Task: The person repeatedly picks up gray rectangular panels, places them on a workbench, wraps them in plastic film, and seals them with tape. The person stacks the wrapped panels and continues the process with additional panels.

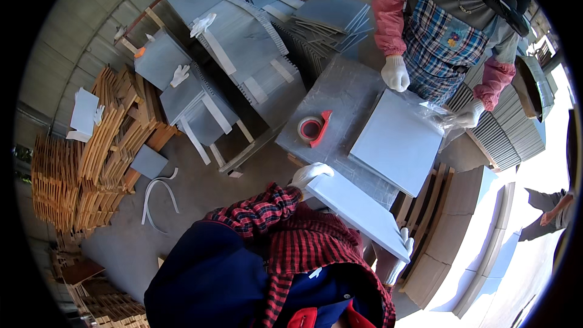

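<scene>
Both of my hands wear white gloves and hold a pale, flat rectangular panel [358, 211], tilted in front of my body. My left hand [311, 174] grips its upper left corner. At the opposite end, my right hand [401, 256] is closed around the lower right edge, its fingers partly hidden. Just beyond the panel is a grey worktable [333, 97]. On it lie a red tape dispenser with a roll of tape [313, 129] and a larger pale panel or stack of panels [398, 140].
Across the table a co-worker in a plaid apron [446, 42] handles clear plastic film [434, 115]. Stacked grey panels [243, 42] stand at the far left, beside piled wooden pallets [115, 133]. A white strip [147, 200] lies on the floor. Wrapped stacks [449, 237] stand at right.
</scene>
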`<state>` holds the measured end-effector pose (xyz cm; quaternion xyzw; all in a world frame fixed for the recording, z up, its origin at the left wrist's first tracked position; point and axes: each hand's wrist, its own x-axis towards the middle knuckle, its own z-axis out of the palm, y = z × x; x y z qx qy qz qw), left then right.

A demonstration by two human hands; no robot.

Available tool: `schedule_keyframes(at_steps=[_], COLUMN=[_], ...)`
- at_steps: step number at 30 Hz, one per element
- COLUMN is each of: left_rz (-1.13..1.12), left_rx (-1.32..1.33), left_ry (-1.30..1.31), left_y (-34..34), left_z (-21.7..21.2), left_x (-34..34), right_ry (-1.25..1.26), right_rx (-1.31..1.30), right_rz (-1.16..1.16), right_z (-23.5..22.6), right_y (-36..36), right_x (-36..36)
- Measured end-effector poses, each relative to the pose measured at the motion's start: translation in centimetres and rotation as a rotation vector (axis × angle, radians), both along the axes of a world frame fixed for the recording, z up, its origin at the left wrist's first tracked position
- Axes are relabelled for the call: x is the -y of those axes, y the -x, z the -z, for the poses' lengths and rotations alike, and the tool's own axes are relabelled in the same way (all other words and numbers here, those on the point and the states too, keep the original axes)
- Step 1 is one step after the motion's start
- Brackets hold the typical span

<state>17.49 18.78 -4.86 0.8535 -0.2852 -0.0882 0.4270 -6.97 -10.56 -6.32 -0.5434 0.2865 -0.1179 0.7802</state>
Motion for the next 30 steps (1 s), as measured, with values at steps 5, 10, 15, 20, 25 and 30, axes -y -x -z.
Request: schedule_keyframes(at_steps=[5,10,15,20,25,30], left_rz=[-0.02,0.012,0.022,0.038,0.054,0.114], left_rx=[0.066,0.05,-0.039,-0.133,-0.103,-0.121], left_ry=[0.002,-0.014,-0.093,-0.125,-0.252,-0.269], left_y=[2.0,2.9,2.9,1.8,0.0,-1.4], left_z=[3.3,4.8,4.3,4.8,1.9,0.2], left_x=[-0.4,-0.6,-1.4,-2.6,-1.3,-1.0], right_ry=[0.541,0.557,-0.801,-0.882,-0.803,-0.583], right_rx=[-0.143,-0.054,0.177,0.141,0.042,0.04], right_rz=[0.01,-0.041,0.295,0.323,0.333,0.201], right_z=[1.1,5.3,2.2,1.8,-2.6,-2.6], right_y=[1.1,3.9,3.8,3.4,0.7,0.2], right_x=[-2.0,-2.1,-4.6,-5.4,-4.6,-3.5])
